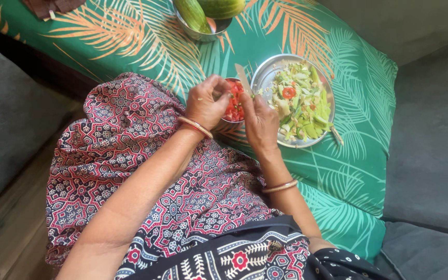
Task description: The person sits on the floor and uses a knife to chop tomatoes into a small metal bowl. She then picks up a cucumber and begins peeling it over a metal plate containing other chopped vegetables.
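1. Tomato pieces (234, 106), chopped and red, fill a small steel bowl (227, 120) that touches the near-left rim of the round steel plate (265, 70), the landmark for all positions below.
2. Left hand (205, 103): fingers curled inward and clenched over the left rim of the small steel bowl, just left of the round steel plate. What the fingers enclose cannot be told; they hide it.
3. Right hand (260, 122): fingers closed around the handle of a knife (243, 79), at the near-left edge of the round steel plate. The pale blade points up and away from the person, over the gap between bowl and plate.
4. Both wrists carry a thin bangle; the left one (195, 126) sits well left of the round steel plate, the right one (280, 186) lies nearer to the person than the plate.
5. Plate contents: a heap of cut green and pale vegetable pieces (302, 101) with one red ring slice (289, 92) near the centre.
6. A second steel bowl (203, 34) holding whole green cucumbers (193, 14) stands beyond and left of the round steel plate, well apart.
7. All vessels rest on a green cloth (348, 171) with a palm-leaf print; it extends beneath and around the round steel plate.
8. The person's patterned red-and-dark garment (130, 150) covers the lap, near and left of the round steel plate.
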